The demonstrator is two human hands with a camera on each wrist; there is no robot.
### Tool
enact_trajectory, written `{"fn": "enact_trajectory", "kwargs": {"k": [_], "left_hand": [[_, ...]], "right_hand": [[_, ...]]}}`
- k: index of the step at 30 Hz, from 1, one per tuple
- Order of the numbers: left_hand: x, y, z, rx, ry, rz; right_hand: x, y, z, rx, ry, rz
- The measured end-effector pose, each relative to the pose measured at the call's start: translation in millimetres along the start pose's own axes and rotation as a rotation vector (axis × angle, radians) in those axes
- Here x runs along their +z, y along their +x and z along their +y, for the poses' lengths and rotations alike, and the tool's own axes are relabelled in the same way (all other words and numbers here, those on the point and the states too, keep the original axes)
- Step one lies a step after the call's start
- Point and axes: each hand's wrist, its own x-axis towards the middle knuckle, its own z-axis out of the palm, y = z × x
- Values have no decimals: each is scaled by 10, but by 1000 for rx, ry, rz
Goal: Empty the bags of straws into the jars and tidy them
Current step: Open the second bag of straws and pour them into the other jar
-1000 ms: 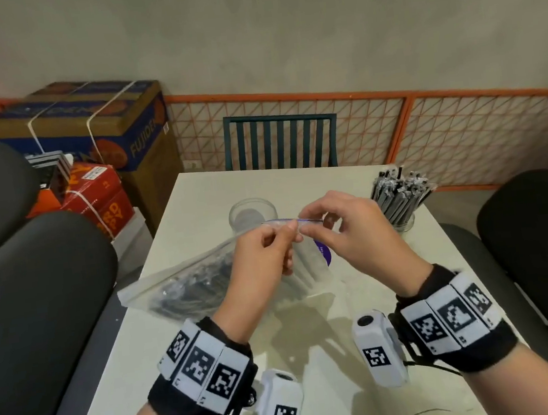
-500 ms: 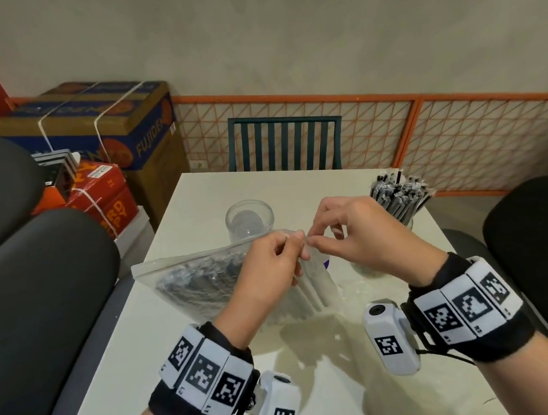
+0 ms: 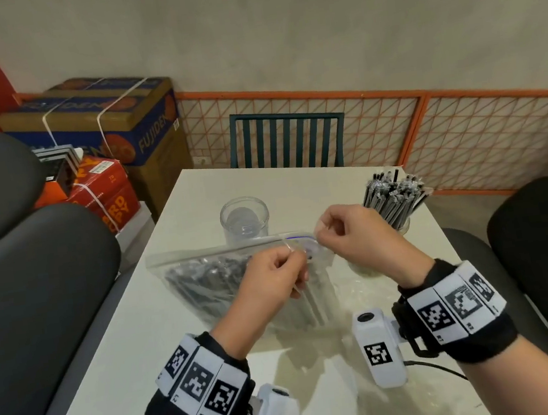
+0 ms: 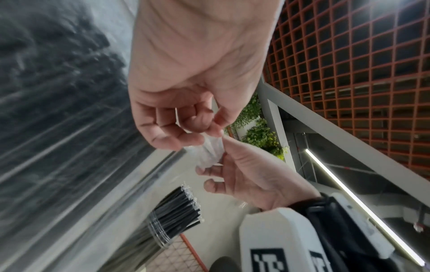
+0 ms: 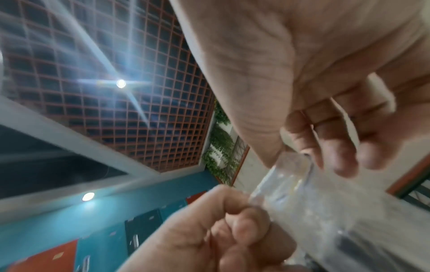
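A clear zip bag [image 3: 212,277] packed with black straws hangs above the white table [image 3: 151,343]. My left hand [image 3: 294,256] pinches the near lip of its mouth at the right corner. My right hand [image 3: 320,233] pinches the far lip, a little apart from the left. In the left wrist view the left hand [image 4: 186,132] and the right hand [image 4: 244,169] hold the clear lip between them, and the bag [image 4: 58,110] is blurred. An empty glass jar [image 3: 244,219] stands behind the bag. A second jar [image 3: 394,197] at the right holds many wrapped black straws.
Crumpled clear plastic [image 3: 365,287] lies on the table under my right wrist. A green slatted chair [image 3: 286,140] stands at the far end. Dark padded chairs [image 3: 34,288] flank both sides, and cardboard boxes [image 3: 110,124] are stacked at the back left.
My hands have drawn a little apart at the bag's mouth. The bag's zip edge has swung from a slant to about level.
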Motion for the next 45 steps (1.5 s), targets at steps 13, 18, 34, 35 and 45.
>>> {"fn": "enact_trajectory", "kwargs": {"k": [13, 18, 34, 35, 45], "left_hand": [[-26, -28, 48, -114, -231, 183], [-14, -158, -30, -57, -74, 80], [-328, -133, -5, -149, -128, 271], [-339, -160, -25, -141, -130, 279], [-431, -20, -17, -100, 135, 386]], "right_hand": [[199, 91, 147, -61, 73, 189], [257, 82, 114, -120, -49, 57], [413, 264, 10, -77, 48, 71], [394, 313, 37, -23, 63, 102], [599, 178, -280, -266, -56, -5]]}}
